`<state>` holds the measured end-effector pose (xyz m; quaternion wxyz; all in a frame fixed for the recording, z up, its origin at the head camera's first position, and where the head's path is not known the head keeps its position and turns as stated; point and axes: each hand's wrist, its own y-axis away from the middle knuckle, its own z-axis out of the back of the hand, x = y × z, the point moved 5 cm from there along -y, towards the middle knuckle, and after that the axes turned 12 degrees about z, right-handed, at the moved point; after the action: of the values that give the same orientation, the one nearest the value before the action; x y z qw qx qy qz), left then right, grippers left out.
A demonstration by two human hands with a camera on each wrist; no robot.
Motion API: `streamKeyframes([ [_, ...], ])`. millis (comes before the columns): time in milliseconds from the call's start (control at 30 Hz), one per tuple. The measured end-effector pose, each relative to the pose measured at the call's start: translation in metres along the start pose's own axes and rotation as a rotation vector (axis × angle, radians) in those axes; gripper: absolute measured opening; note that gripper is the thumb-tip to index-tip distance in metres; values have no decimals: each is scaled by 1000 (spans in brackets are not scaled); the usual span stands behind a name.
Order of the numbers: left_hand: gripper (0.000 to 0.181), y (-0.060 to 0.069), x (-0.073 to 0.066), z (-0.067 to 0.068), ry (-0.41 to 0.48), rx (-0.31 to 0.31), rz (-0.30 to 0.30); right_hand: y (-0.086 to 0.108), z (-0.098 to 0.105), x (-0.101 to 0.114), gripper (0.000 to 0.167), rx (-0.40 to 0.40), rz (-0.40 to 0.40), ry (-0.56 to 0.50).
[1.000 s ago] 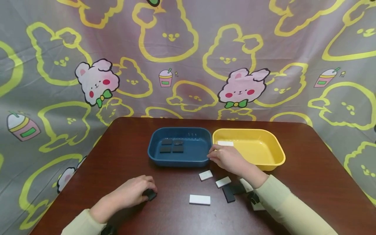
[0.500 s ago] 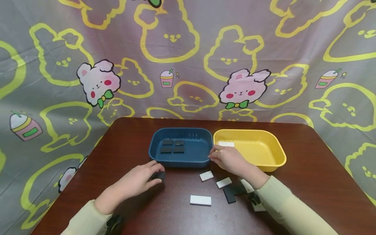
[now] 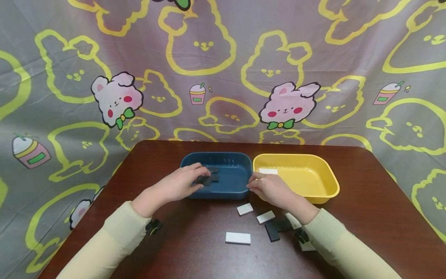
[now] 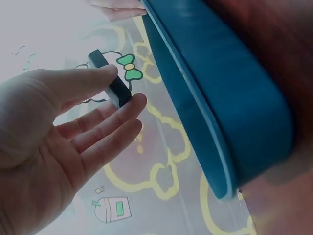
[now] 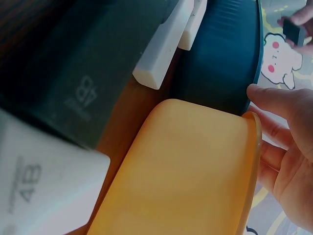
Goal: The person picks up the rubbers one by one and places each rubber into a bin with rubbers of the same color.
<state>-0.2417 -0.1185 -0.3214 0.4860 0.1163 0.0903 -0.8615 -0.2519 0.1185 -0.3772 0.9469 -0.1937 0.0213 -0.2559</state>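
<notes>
My left hand (image 3: 175, 185) pinches a black eraser (image 4: 111, 78) between thumb and fingertips. It holds the eraser over the front left of the blue tray (image 3: 226, 193), above the rim. Behind it in the tray lie other black erasers (image 3: 215, 178), partly hidden by the hand. My right hand (image 3: 273, 188) stays where the blue tray meets the yellow tray (image 3: 310, 182). Its thumb is at the blue rim in the right wrist view, and the loosely bent fingers hold no eraser. One white eraser (image 3: 268, 171) lies at the left in the yellow tray.
On the brown table (image 3: 195, 252), white erasers (image 3: 238, 238) and black erasers (image 3: 271, 231) lie in front of the trays, some under the right forearm. A white eraser (image 5: 44, 181) marked 4B looms close in the right wrist view. A patterned cloth (image 3: 223, 85) hangs behind.
My left hand has carried the black eraser from the table at the left, up and rightward, over the blue tray. The right hand has stayed put.
</notes>
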Motion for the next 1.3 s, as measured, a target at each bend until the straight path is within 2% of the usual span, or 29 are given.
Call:
streamKeyframes([
  [100, 35, -15, 0, -1, -38, 12, -15, 0, 0, 0, 18, 1, -2, -8],
  [233, 34, -34, 3, -7, -108, 41, 10, -1, 1, 1, 17, -3, 4, -9],
  [400, 36, -52, 12, -19, -167, 121, 67, -1, 1, 0, 17, -4, 7, -2],
  [533, 34, -62, 19, -31, -166, 189, 96, -1, 0, -1, 17, -1, 4, 0],
  [667, 30, -69, 24, -42, -169, 238, 120, -1, 1, -1, 17, 0, 10, 1],
  [833, 25, -74, 23, -52, -194, 274, 115, -1, 2, 0, 16, -2, 16, -5],
  [1000, 23, -75, 21, -58, -233, 286, 106, -1, 2, -1, 17, 3, 6, -4],
  [1300, 21, -77, 25, -70, -216, 303, 117, 0, 0, 0, 18, 16, -3, -10],
])
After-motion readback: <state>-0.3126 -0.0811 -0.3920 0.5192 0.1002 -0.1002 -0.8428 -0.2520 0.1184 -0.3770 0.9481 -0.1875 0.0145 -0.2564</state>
